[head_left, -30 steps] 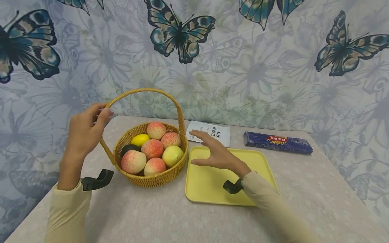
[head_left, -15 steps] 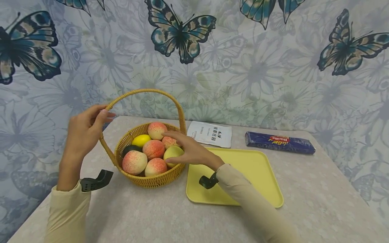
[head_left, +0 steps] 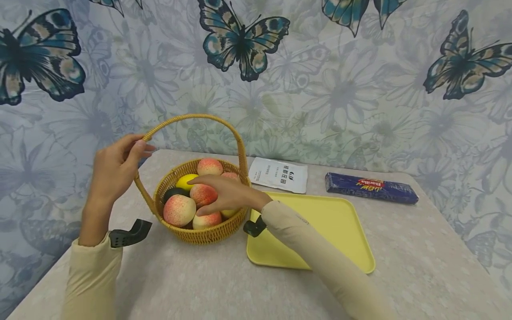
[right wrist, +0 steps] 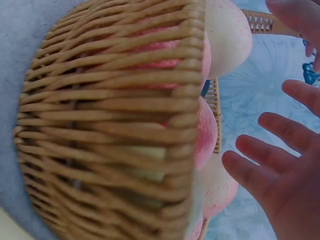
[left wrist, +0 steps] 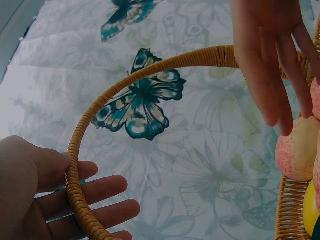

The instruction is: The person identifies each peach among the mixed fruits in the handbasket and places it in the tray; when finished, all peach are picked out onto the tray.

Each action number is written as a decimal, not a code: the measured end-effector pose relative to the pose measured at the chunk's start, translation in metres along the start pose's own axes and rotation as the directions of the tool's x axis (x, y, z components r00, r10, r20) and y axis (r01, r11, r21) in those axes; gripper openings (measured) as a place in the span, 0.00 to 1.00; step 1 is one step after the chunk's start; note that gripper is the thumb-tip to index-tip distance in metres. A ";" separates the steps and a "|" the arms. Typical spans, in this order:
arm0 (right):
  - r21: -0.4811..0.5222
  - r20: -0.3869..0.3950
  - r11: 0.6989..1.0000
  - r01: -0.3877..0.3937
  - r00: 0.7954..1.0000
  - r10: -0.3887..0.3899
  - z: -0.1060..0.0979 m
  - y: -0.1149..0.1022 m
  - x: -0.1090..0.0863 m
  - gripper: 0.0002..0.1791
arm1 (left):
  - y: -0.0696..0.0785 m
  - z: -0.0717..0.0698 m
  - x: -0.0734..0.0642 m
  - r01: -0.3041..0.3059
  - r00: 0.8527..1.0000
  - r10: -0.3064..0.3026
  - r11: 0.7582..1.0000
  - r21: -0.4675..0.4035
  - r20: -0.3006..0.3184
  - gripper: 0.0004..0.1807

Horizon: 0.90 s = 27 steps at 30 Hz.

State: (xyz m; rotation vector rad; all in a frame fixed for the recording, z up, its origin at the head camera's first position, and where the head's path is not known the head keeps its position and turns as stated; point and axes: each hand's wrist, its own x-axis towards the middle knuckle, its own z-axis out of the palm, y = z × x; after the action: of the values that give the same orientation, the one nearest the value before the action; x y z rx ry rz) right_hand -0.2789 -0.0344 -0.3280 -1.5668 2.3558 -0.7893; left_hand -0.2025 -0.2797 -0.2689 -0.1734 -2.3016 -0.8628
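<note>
A wicker basket [head_left: 200, 236] full of fruit stands on the table. My left hand [head_left: 114, 173] holds the left side of its tall handle [head_left: 196, 116], thumb on the near side and fingers behind. Above the fruit hovers my right hand [head_left: 228, 193], fingers spread and holding nothing; the right wrist view shows them apart from the fruit. Below and around it lie several peaches [head_left: 179, 211], a yellow lemon [head_left: 186, 182] and a dark fruit [head_left: 174, 193]. A yellow-green round fruit [head_left: 229, 214] is mostly hidden under the right hand.
Right of the basket lies a yellow tray [head_left: 316, 231], partly under my right forearm. Behind it are a white pouch [head_left: 278, 174] and a blue Barilla box [head_left: 372, 188]. A butterfly-patterned cloth [head_left: 320, 106] hangs behind the table.
My right hand has moved left from over the tray to above the fruit in the basket. The left hand stays at the handle.
</note>
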 end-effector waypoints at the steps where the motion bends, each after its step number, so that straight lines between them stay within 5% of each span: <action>1: -0.001 0.023 1.000 -0.008 1.000 0.008 0.000 -0.001 0.004 0.41 | 0.000 0.000 0.000 0.001 1.000 -0.001 1.000 0.001 0.000 0.20; 12: -0.027 0.197 0.999 -0.045 0.979 0.049 -0.004 -0.012 0.046 0.42 | 0.000 -0.002 0.001 0.030 0.999 -0.030 1.000 -0.007 0.018 0.20; 19: 0.038 0.244 0.999 -0.038 0.969 0.027 -0.001 -0.018 0.052 0.40 | 0.002 -0.001 0.004 0.013 1.000 -0.013 1.000 -0.009 0.016 0.20; 27: -0.028 0.282 0.998 -0.062 0.957 0.068 0.009 -0.018 0.059 0.41 | 0.001 -0.003 0.003 0.006 1.000 -0.006 1.000 -0.014 0.020 0.20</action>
State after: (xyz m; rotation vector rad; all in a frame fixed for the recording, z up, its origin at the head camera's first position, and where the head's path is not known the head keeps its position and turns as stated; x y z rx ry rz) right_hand -0.2851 -0.0954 -0.3186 -1.4886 2.1993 -0.4922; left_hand -0.2024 -0.2809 -0.2650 -0.1821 -2.3162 -0.8849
